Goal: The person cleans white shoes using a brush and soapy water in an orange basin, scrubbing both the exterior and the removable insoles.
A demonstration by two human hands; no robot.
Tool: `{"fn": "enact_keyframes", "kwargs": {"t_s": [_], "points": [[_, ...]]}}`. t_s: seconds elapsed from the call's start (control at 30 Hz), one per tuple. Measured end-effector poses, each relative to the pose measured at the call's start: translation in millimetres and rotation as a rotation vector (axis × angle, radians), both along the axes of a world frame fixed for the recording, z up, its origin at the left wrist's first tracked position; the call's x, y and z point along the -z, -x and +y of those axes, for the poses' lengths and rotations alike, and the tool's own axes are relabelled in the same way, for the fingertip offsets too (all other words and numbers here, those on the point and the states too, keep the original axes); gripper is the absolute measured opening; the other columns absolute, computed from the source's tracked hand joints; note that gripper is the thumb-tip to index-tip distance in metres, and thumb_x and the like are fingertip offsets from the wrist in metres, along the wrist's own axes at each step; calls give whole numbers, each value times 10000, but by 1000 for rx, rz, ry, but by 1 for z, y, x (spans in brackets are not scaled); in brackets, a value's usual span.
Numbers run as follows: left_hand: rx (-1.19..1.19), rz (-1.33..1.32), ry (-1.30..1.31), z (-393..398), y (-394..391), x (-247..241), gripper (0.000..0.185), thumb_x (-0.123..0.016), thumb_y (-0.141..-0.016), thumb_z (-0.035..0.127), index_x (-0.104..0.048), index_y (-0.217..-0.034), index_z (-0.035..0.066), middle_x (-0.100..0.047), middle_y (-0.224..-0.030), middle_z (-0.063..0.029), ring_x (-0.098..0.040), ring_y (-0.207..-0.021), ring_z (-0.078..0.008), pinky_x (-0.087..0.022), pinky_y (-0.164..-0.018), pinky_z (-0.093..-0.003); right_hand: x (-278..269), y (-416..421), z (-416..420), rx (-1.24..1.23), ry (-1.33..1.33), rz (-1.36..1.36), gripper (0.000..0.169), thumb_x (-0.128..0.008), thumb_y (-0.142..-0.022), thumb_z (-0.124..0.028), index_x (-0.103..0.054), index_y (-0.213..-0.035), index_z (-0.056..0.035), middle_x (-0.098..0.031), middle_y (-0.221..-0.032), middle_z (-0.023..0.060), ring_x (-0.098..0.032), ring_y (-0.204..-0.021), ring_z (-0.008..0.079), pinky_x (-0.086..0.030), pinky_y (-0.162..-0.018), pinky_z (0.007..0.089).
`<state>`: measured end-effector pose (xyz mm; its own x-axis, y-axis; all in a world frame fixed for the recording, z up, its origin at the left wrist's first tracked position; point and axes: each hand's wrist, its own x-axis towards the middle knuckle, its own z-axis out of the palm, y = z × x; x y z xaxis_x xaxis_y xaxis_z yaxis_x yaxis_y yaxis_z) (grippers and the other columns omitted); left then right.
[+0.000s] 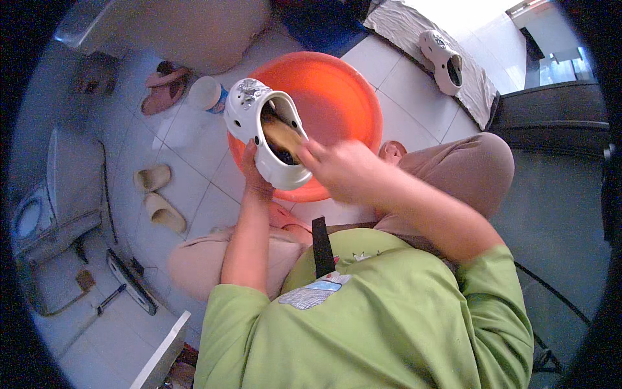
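Note:
My left hand [256,170] grips a white clog [284,180] from its near left side and holds it tilted, its opening towards me. Silver charms sit on the clog's toe. My right hand [340,167] is shut on a wooden-backed brush [282,135] that reaches into the clog; its bristles are mostly hidden against the dark inside. The right hand is slightly blurred. Below both hands stands an orange plastic basin [335,97] on the tiled floor.
A second white clog [442,63] lies on a grey cloth [474,97] at the upper right. Left of the basin are a white tub [206,92], pink slippers [165,92] and beige slippers [163,211]. A floor squeegee [131,282] rests at the lower left.

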<state>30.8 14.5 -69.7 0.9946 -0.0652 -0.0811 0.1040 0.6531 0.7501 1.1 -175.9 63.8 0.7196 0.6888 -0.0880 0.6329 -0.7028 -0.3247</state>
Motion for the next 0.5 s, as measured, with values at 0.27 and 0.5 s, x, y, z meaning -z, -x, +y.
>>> {"fn": "enact_keyframes", "kwargs": {"t_s": [0.27, 0.5], "points": [[70, 121, -8, -12, 5, -10, 631, -537, -807, 412, -399, -1317, 66, -511, -1251, -118, -513, -1134, -286, -407, -978, -418, 11, 2, -23, 14, -14, 69, 443, -571, -699, -47, -483, -1130, 4, -569, -1069, 164, -647, -679, 300, -526, -537, 412], [219, 221, 217, -12, 3, 14, 650, -545, -805, 433, -399, -1318, 62, -512, -1255, -137, -529, -1116, -287, -436, -949, -419, 35, -64, 15, 98, 160, 117, 455, -588, -730, -77, -453, -1160, -17, -593, -1032, 163, -647, -745, 314, -532, -586, 430]]}}
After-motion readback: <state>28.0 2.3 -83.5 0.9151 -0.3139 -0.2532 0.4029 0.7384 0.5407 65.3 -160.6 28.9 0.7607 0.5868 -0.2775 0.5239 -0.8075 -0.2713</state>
